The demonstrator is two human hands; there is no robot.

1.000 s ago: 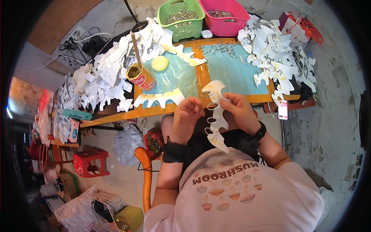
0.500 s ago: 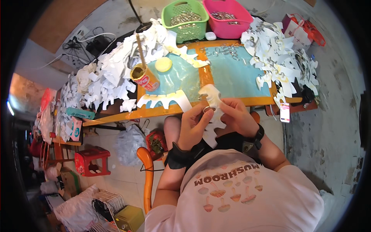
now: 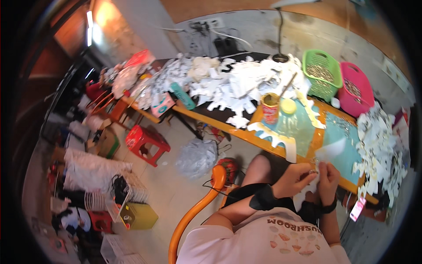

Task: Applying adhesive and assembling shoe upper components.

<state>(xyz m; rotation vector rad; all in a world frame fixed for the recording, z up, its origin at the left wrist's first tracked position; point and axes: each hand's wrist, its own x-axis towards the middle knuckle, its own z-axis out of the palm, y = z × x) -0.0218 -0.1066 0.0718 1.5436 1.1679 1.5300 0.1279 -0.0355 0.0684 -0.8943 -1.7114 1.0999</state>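
My right hand (image 3: 329, 179) is closed in a pinch on a white scalloped cut-out piece (image 3: 331, 150), blurred by motion, which reaches up over the table's front edge. Beside it, my left hand (image 3: 292, 179) is closed too, with a small shiny metal ring (image 3: 313, 172) between thumb and forefinger. Another toothed white cut-out (image 3: 274, 137), yellowed along its edge, lies on the near side of the table. Behind it stand an open tin of brownish stuff (image 3: 270, 110) with a stick in it and a round pale-yellow lid (image 3: 288, 106).
White cut-outs pile up along the table's left (image 3: 246, 79) and at its right end (image 3: 382, 149). A green basket (image 3: 323, 90) and a pink basket (image 3: 358, 105) hold metal parts. Loose metal pieces (image 3: 337, 123) lie on the blue surface. A red stool (image 3: 147, 145) stands left; a phone (image 3: 358, 210) hangs near the right edge.
The view has swung to the left, so the table and hands now sit farther right. The white piece has tipped to the right and shifted away from the left hand's fingers.
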